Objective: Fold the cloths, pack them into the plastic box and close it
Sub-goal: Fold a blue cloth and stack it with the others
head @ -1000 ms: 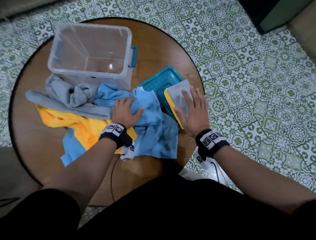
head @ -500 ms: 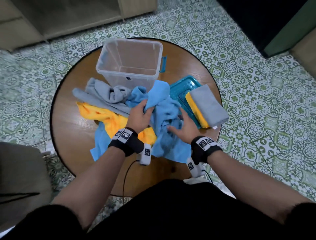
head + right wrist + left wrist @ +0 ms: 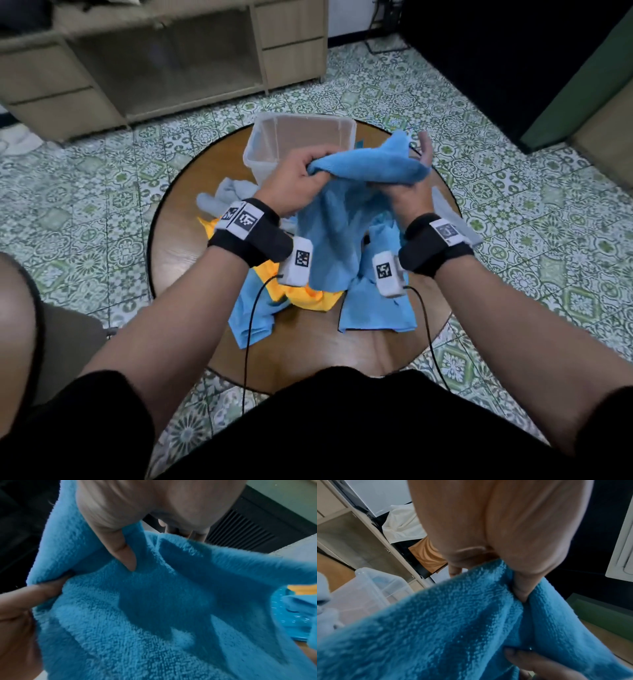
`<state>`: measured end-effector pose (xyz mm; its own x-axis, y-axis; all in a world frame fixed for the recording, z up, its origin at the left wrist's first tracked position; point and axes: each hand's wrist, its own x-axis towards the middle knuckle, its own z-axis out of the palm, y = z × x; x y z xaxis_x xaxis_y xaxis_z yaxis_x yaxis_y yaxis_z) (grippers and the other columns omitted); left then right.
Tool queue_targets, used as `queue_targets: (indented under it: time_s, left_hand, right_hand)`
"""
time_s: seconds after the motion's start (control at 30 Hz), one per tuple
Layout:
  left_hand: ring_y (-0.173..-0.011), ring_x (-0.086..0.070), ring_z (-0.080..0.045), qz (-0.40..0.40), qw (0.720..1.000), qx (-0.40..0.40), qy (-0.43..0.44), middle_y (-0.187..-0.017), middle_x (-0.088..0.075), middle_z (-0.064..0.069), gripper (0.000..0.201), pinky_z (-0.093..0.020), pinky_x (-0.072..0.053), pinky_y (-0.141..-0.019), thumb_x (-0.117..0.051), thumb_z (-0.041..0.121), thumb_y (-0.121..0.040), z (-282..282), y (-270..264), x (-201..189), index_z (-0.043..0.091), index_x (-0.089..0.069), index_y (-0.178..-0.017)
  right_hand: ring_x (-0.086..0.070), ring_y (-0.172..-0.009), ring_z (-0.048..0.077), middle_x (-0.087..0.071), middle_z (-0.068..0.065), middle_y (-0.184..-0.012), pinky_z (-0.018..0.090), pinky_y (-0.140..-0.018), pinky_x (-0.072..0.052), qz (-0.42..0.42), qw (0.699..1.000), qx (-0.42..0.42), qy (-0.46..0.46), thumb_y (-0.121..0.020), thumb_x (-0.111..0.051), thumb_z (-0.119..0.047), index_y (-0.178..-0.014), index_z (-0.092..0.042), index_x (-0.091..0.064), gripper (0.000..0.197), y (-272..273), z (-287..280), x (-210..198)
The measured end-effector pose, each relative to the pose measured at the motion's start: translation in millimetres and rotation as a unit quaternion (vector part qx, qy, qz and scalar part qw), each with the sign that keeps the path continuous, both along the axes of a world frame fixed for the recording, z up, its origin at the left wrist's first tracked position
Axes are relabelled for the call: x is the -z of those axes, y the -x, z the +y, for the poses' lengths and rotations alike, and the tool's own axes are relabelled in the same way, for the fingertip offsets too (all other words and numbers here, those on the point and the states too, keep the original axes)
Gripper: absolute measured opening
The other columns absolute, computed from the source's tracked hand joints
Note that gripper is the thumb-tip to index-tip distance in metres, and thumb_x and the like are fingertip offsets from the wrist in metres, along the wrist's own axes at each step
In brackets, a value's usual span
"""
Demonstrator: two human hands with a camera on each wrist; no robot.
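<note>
Both hands hold a light blue cloth up over the round wooden table, its lower part hanging down. My left hand grips its left end, and the thumb pinches the pile. My right hand holds the right end, its thumb pressed into the fabric. The clear plastic box stands open just behind the hands. On the table lie a grey cloth, a yellow cloth and more blue cloth. The teal lid lies at the right, mostly hidden.
A folded grey cloth pokes out at the table's right edge. A low wooden cabinet stands behind the table on the patterned tile floor. A dark green piece of furniture is at the right. Wrist cables hang over the table.
Both hands have raised the blue cloth off the pile into the air in front of the box and pulled it apart between them. The head view has tilted up.
</note>
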<state>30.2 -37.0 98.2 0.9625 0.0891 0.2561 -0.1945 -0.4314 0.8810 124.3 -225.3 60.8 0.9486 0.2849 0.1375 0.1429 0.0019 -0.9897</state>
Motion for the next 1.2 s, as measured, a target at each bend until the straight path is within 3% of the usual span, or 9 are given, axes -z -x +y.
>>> queue_targets:
  time_s: [0.13, 0.33, 0.43, 0.53, 0.67, 0.83, 0.93, 1.03, 1.2]
  left_hand:
    - [-0.094, -0.06, 0.011, -0.014, 1.0, 0.001, -0.012, -0.103, -0.067, 0.017, 0.031, -0.014, -0.046, -0.086, -0.053, 0.002, -0.096, 18.1, 10.2, -10.5, 0.02, -0.065, -0.118]
    - [-0.081, -0.057, 0.009, -0.006, 0.999, 0.006, -0.039, -0.092, -0.066, 0.014, 0.016, -0.013, -0.043, -0.076, -0.061, 0.013, -0.096, 40.6, 27.2, -12.4, 0.021, -0.067, -0.108]
    - [-0.067, -0.053, 0.004, 0.042, 0.992, -0.014, -0.118, -0.081, -0.064, 0.007, 0.018, -0.014, -0.04, -0.063, -0.073, 0.03, -0.089, 56.2, 35.1, -9.7, 0.014, -0.068, -0.097]
    - [-0.069, -0.059, -0.001, 0.118, 0.974, -0.027, -0.19, -0.08, -0.068, 0.006, 0.029, -0.026, -0.046, -0.066, -0.074, 0.05, -0.082, 80.4, 47.1, -0.8, 0.023, -0.069, -0.091]
    - [-0.086, -0.069, -0.006, 0.196, 0.971, -0.035, -0.129, -0.091, -0.074, 0.017, 0.024, -0.028, -0.053, -0.081, -0.078, 0.046, -0.08, 110.7, 57.2, 10.7, 0.031, -0.073, -0.098]
    - [-0.087, -0.064, -0.02, 0.271, 0.945, -0.068, -0.173, -0.108, -0.07, -0.01, 0.012, -0.04, -0.053, -0.087, -0.072, 0.028, -0.088, 124.9, 49.2, 29.2, 0.026, -0.06, -0.091]
    - [-0.083, -0.06, -0.02, 0.204, 0.953, -0.221, -0.043, -0.101, -0.068, -0.014, 0.01, -0.036, -0.054, -0.079, -0.068, 0.024, -0.09, 125.0, 32.8, 19.8, 0.02, -0.059, -0.091]
    - [-0.078, -0.06, -0.012, 0.042, 0.939, -0.342, 0.005, -0.084, -0.066, 0.003, 0.013, -0.025, -0.047, -0.071, -0.068, 0.031, -0.087, 125.3, 19.2, -15.3, 0.02, -0.068, -0.095]
    - [-0.074, -0.053, 0.001, -0.157, 0.947, -0.216, 0.181, -0.083, -0.058, 0.009, 0.01, -0.021, -0.046, -0.072, -0.06, 0.014, -0.093, 110.0, 32.6, -54.4, 0.022, -0.056, -0.089]
  right_hand:
    - [-0.06, -0.104, 0.004, -0.059, 0.009, -0.118, 0.033, -0.097, -0.051, -0.029, 0.999, -0.034, -0.002, -0.049, -0.089, -0.025, -0.126, -0.004, -0.047, 0.09, 29.7, 14.6, -23.4]
    - [-0.058, -0.068, -0.015, -0.067, -0.008, -0.084, 0.013, -0.071, -0.05, -0.039, 0.998, -0.014, 0.044, -0.078, -0.079, -0.003, -0.09, -0.02, -0.065, 0.026, 52.8, 28.9, -45.6]
    - [-0.062, -0.067, -0.001, -0.069, -0.007, -0.075, 0.022, -0.068, -0.053, -0.011, 0.999, 0.042, 0.014, -0.083, -0.075, -0.012, -0.077, -0.02, -0.068, 0.012, 50.6, 29.3, -60.3]
    - [-0.067, -0.074, 0.009, -0.072, -0.007, -0.076, 0.027, -0.072, -0.055, 0.017, 0.994, 0.078, -0.076, -0.084, -0.071, -0.009, -0.082, -0.017, -0.068, 0.009, 38.0, 21.2, -75.0]
    - [-0.069, -0.085, 0.016, -0.071, 0.006, -0.095, 0.03, -0.079, -0.057, 0.041, 0.995, 0.056, -0.072, -0.086, -0.069, -0.005, -0.104, -0.007, -0.065, 0.018, 32.5, 11.5, -75.8]
    - [-0.07, -0.083, 0.023, -0.072, 0.013, -0.095, 0.041, -0.084, -0.059, 0.12, 0.987, 0.101, -0.024, -0.085, -0.072, -0.012, -0.098, -0.005, -0.069, 0.015, 16.4, 11.1, -59.0]
    - [-0.071, -0.083, 0.022, -0.074, 0.005, -0.089, 0.042, -0.082, -0.059, 0.118, 0.982, 0.139, 0.055, -0.08, -0.073, -0.024, -0.095, -0.013, -0.072, 0.019, -1.0, 12.9, -62.4]
    - [-0.066, -0.079, 0.014, -0.071, -0.001, -0.085, 0.033, -0.081, -0.056, 0.071, 0.985, 0.152, -0.03, -0.082, -0.072, -0.013, -0.102, -0.008, -0.072, 0.02, -14.2, 12.1, -93.2]
    - [-0.061, -0.081, 0.026, -0.065, 0.012, -0.081, 0.034, -0.076, -0.051, 0.05, 0.971, 0.056, -0.229, -0.072, -0.067, -0.002, -0.079, -0.007, -0.071, 0.01, -12.7, -11.9, -130.4]
